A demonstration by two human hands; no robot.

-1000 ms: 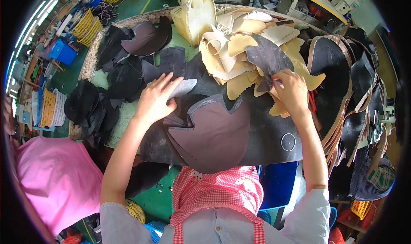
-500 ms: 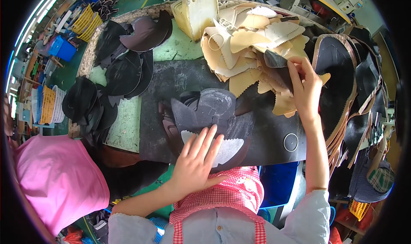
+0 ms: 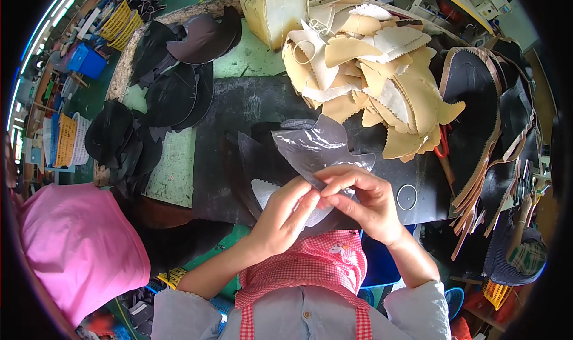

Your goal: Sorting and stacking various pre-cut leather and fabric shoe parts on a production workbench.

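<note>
In front of my chest, both hands pinch the lower edge of a glossy dark grey cut shoe piece (image 3: 319, 142). My left hand (image 3: 280, 216) has thumb and fingers pressed together at that edge. Close beside it, nearly touching, my right hand (image 3: 365, 200) grips with thumb and fingertips. Beneath lie stacked dark cut pieces (image 3: 248, 155), partly hidden by the held piece and my hands. A white piece with a zigzag edge (image 3: 262, 192) shows by my left hand.
A heap of tan and white zigzag-edged pieces (image 3: 412, 101) lies at back right, with red-handled scissors (image 3: 442, 144) beside it. Black pieces (image 3: 179, 98) are piled at left. A ring (image 3: 407, 197) lies on the dark mat (image 3: 224, 110). A yellowish container (image 3: 274, 17) stands behind.
My right hand has come from the tan heap down to my left hand, bringing the dark piece. My left hand has lifted off the stack and now pinches the piece too.
</note>
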